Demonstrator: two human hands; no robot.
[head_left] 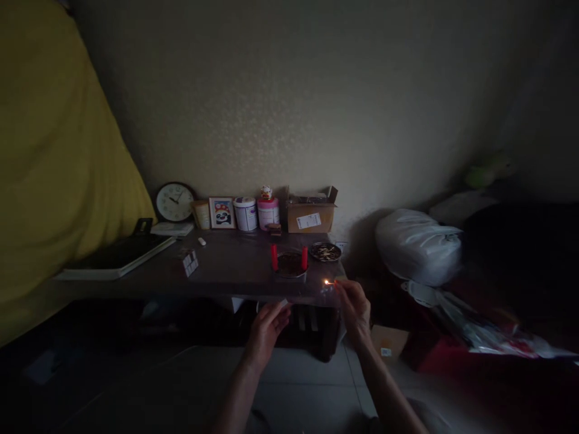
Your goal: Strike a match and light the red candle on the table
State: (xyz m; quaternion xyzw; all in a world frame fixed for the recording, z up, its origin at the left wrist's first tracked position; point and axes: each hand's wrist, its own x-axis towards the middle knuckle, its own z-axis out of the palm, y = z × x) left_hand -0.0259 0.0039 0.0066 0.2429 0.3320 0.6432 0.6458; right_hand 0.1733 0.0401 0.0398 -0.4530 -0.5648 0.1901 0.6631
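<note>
My right hand (355,310) pinches a burning match (329,282), its small flame just in front of the low dark table (226,271). My left hand (268,330) is closed around a small pale object, likely a matchbox (284,303), below the table's front edge. Two red candles (274,257) (304,258) stand upright on either side of a round dark dish (290,264) near the table's front right. A second small dish (325,251) of light bits sits to the right of the candles.
Along the wall stand a clock (175,202), a framed panda picture (221,213), two jars (245,214) and a cardboard box (310,214). A dark book (118,254) lies at the table's left. A white bag (418,244) sits to the right. The room is dim.
</note>
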